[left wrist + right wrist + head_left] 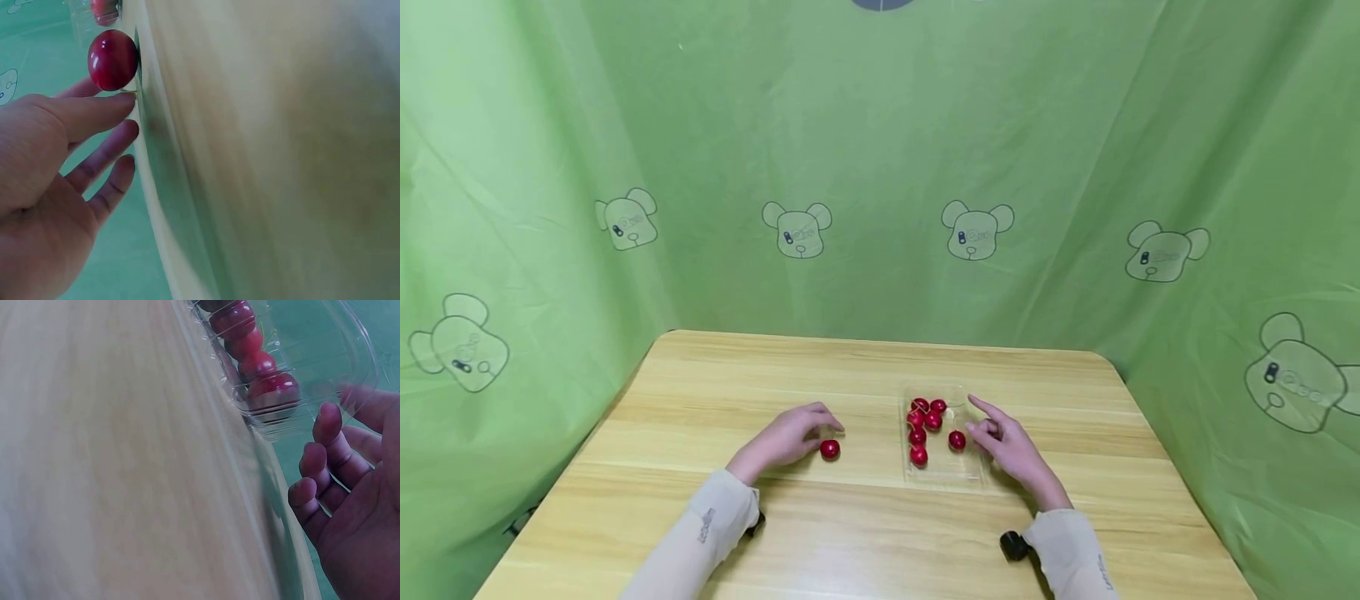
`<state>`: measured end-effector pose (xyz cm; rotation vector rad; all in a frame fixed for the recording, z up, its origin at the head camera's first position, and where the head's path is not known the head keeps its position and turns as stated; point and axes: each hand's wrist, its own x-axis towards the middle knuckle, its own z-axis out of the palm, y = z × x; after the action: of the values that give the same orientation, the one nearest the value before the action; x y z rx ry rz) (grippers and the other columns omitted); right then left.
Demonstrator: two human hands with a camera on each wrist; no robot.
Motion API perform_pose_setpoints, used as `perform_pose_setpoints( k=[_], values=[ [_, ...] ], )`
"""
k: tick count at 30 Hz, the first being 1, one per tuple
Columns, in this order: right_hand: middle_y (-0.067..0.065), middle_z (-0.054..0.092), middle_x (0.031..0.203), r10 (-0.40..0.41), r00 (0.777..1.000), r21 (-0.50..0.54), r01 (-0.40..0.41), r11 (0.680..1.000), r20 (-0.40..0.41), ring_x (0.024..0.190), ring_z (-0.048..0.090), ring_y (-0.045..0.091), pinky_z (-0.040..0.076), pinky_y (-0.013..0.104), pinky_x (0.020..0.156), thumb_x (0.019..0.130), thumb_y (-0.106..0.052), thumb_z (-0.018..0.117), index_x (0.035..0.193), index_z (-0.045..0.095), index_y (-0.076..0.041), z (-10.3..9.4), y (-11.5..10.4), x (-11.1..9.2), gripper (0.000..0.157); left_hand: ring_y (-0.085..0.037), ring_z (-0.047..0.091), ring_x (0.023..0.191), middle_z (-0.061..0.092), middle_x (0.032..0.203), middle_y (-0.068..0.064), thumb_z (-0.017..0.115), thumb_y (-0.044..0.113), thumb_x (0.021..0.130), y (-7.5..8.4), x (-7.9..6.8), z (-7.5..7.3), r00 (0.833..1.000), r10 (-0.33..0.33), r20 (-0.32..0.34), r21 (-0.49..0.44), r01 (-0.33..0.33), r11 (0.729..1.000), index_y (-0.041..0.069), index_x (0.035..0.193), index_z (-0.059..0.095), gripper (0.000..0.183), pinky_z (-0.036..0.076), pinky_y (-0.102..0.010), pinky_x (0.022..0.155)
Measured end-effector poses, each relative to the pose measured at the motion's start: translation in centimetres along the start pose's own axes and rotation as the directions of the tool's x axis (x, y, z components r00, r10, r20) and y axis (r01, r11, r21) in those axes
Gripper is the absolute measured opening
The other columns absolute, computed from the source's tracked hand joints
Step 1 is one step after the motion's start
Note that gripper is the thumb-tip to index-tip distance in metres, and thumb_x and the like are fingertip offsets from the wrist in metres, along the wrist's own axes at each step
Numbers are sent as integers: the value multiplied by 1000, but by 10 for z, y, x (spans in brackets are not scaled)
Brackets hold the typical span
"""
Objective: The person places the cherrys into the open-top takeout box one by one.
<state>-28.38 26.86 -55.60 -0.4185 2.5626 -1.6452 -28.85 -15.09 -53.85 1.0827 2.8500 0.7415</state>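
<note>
A single red cherry (830, 450) sits on the wooden table, its short stem pointing up. My left hand (792, 435) is right beside it, thumb and index finger apart around the stem. In the left wrist view the thumb tip (125, 105) is close to that stem; whether it touches I cannot tell. To the right, a clear plastic box (943, 477) holds several cherries, most in a cluster along its left side. One cherry (957, 441) lies apart near the box's right side. My right hand (1011, 450) is at that side, index finger extended, other fingers loosely bent, gripping nothing.
The wooden table (850, 533) has rounded far corners. Green curtains (880, 125) with bear-head prints hang behind it and on both sides. Black wrist devices (1015, 546) show at both cuffs.
</note>
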Motion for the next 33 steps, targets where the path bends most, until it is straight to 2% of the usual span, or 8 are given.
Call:
perform_pose_setpoints(
  k=[5,13,19,25,33],
  values=[
    [21,63,83,2,1000,2,-2,1000,0,63,50,10,46,24,56,104,-19,63,159,36,-3,-1,-2,0,62,-19,68,107,71,117,-2,74,3,93,-1,2,0,999,40,26,24,-41,999,14,118,75,27,57,-38,96],
    [20,63,82,16,1000,-6,-16,1000,-1,62,49,10,46,23,56,104,-19,64,159,37,-4,-1,-4,-2,63,-12,63,86,70,102,0,78,4,91,-3,-1,-2,1000,22,15,44,-22,999,14,101,76,15,56,-28,80],
    [21,63,83,12,1000,0,-12,1000,3,62,48,12,45,23,56,105,-16,62,159,34,-2,-1,-4,-2,63,-7,61,83,67,94,7,79,8,91,-3,-3,-2,1000,14,12,86,-15,996,19,86,72,14,55,-25,78],
    [20,64,82,3,1000,0,-3,1000,2,62,48,10,45,24,56,104,-18,63,159,35,-2,-2,-5,-2,63,-4,61,81,68,87,11,79,12,92,1,-3,-3,1000,9,12,98,-10,995,21,86,72,13,56,-27,79],
    [19,63,80,1,1000,1,-1,1000,5,61,49,9,45,24,56,104,-19,64,158,36,-2,-1,-3,-1,63,-2,63,78,73,87,12,80,16,91,3,-4,-5,1000,23,-9,131,-22,991,22,86,75,10,56,-27,77]
  ],
)
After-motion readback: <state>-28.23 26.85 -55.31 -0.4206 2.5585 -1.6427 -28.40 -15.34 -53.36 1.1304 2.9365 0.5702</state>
